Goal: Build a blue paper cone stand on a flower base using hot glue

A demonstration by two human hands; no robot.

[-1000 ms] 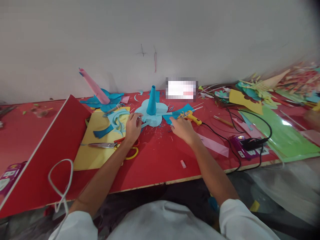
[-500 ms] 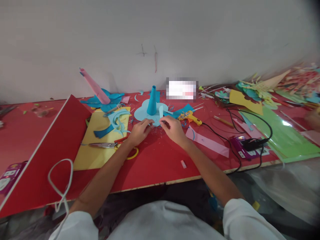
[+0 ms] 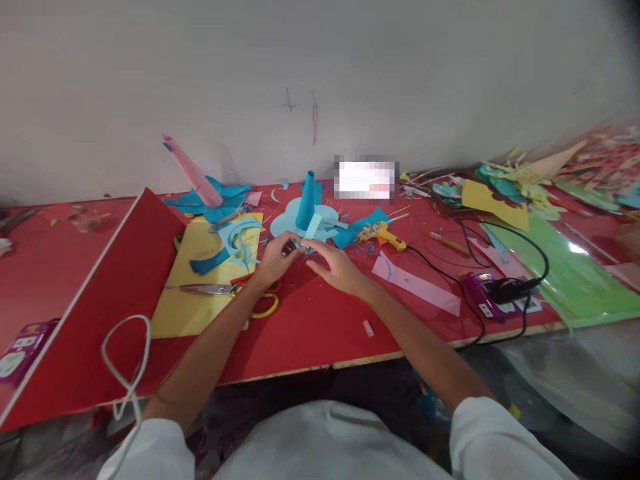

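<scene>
Tips the pale blue strip (image 3: pixel 313 227) from upright with curled left hand (image 3: pixel 276 261) and thumb-spread right hand (image 3: pixel 338 268). Apparently shifts grip; cannot confirm a left-hand pinch.

Red tabletop (image 3: pixel 320 330) strewn with yellow paper sheet (image 3: pixel 173 313), light-blue scalloped paper (image 3: pixel 284 221), pink paper strip (image 3: pixel 425 290), purple extension socket (image 3: pixel 479 288), green sheet (image 3: pixel 583 273)

Head camera looks forward and down onto red table (image 3: pixel 310 333).

Pale-blue paper strip (image 3: pixel 313 227), tilted upward, before the upright blue cone (image 3: pixel 306 203).
</scene>
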